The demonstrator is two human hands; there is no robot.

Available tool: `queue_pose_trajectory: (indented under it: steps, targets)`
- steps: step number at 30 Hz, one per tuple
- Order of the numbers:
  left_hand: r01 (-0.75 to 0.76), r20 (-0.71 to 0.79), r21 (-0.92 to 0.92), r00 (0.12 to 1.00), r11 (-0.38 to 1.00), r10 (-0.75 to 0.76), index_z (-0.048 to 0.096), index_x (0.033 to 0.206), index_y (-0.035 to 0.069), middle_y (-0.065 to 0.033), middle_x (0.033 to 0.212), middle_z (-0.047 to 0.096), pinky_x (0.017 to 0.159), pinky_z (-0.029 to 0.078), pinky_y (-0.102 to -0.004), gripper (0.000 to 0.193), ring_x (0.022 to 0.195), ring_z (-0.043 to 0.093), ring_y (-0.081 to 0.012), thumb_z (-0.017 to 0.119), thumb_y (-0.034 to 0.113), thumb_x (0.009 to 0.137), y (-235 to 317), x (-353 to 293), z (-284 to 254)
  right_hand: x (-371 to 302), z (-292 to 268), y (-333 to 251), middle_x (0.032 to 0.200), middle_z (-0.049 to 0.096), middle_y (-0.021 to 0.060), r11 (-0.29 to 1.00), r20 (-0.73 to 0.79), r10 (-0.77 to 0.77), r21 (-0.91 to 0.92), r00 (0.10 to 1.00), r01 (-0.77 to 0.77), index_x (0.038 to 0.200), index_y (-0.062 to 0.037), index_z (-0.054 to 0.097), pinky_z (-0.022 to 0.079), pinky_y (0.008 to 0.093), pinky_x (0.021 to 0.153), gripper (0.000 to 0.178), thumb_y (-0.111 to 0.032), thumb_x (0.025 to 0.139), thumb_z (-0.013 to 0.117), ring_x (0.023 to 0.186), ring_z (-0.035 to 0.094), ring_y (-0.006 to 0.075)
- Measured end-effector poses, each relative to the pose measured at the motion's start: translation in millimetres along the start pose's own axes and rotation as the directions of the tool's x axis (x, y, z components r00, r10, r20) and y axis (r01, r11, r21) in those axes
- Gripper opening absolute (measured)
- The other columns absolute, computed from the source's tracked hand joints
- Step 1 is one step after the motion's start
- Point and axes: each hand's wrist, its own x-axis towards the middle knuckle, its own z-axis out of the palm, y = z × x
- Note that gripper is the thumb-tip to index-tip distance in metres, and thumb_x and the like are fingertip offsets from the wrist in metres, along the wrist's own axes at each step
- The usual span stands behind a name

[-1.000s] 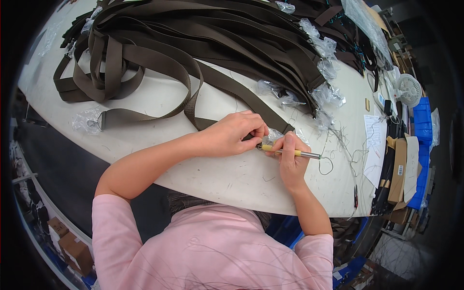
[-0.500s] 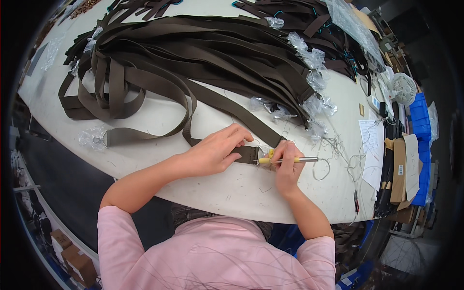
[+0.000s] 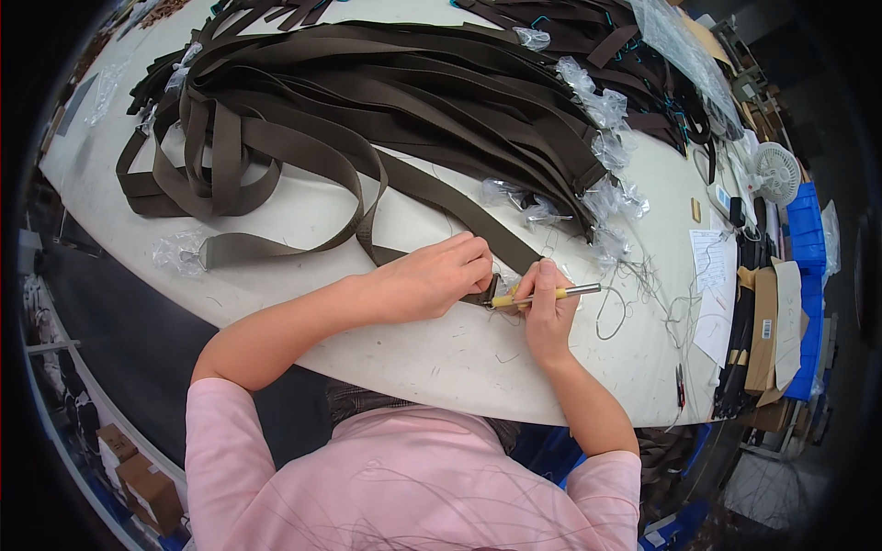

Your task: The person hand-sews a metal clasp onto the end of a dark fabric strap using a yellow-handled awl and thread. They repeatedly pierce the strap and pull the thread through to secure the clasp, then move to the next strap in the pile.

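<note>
A dark brown webbing strap [image 3: 386,256] runs in under my left hand [image 3: 439,277], and its end shows just past the hand. My left fingers are curled closed at that end, with the fingertips partly hidden. In my right hand [image 3: 549,323] is a slim pen-shaped tool [image 3: 579,290] with a yellow front part and a silver shaft, held between thumb and fingers. Its yellow end points left and meets the strap end, beside a bit of clear plastic wrap. Another strap [image 3: 459,209] slants down to just above my right hand.
A large heap of brown straps [image 3: 386,92] with plastic-wrapped ends [image 3: 602,110] covers the far side of the white table [image 3: 413,367]. Loose threads [image 3: 634,275] and a paper sheet [image 3: 712,294] lie at right, near small snips [image 3: 681,386], a white fan [image 3: 776,174] and cardboard [image 3: 764,321].
My left fingers have curled in, where they were spread over the strap before. The tool has tilted slightly, its silver end higher. The whole view has shifted a little.
</note>
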Motion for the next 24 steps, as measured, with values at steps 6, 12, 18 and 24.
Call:
queue_pose_trajectory:
  steps: [6,12,18,24]
  targets:
    - [-0.016,-0.065,-0.027,0.998,1.0,0.014,0.062,0.112,0.003,-0.011,0.108,0.062,0.088,0.051,-0.0422,0.025,0.101,0.061,-0.0327,0.07,0.0,0.088,3.4,0.4,-7.9,0.8,0.9,-1.7,0.06,0.053,-0.0014,0.999,0.008,0.003,-0.04,1.0,-0.002,0.072,-0.0044,0.059,0.035,0.0246,0.05,0.052,-0.03,0.114,0.042,0.053,0.042,0.0051]
    - [-0.012,-0.061,-0.004,0.998,1.0,0.012,0.064,0.118,0.004,-0.0115,0.106,0.063,0.088,0.051,-0.0425,0.031,0.102,0.061,-0.0323,0.07,0.0,0.088,0.9,-1.6,-5.7,1.0,1.1,-1.1,0.06,0.052,-0.0021,0.999,0.022,-0.011,-0.045,1.0,0.012,0.072,-0.0043,0.059,0.035,0.0247,0.05,0.052,-0.03,0.114,0.043,0.053,0.042,0.0049]
    - [0.01,-0.058,-0.03,0.998,0.999,-0.011,0.064,0.117,0.004,-0.0115,0.106,0.063,0.088,0.051,-0.0426,0.029,0.102,0.061,-0.0321,0.069,0.001,0.088,1.2,-1.7,-7.3,0.8,2.0,-3.5,0.061,0.052,-0.0018,0.999,0.032,-0.003,-0.041,0.999,0.004,0.072,-0.0038,0.058,0.035,0.0249,0.051,0.052,-0.03,0.114,0.043,0.054,0.042,0.005]
    - [0.042,-0.03,-0.048,0.999,0.998,-0.044,0.064,0.115,0.002,-0.0131,0.108,0.063,0.092,0.05,-0.0431,0.027,0.106,0.06,-0.0333,0.068,-0.001,0.089,2.8,-1.8,-9.3,0.4,1.4,-3.4,0.061,0.053,-0.0012,0.999,0.032,-0.003,-0.051,0.999,0.004,0.072,-0.0032,0.059,0.035,0.025,0.051,0.052,-0.029,0.114,0.042,0.055,0.043,0.0052]
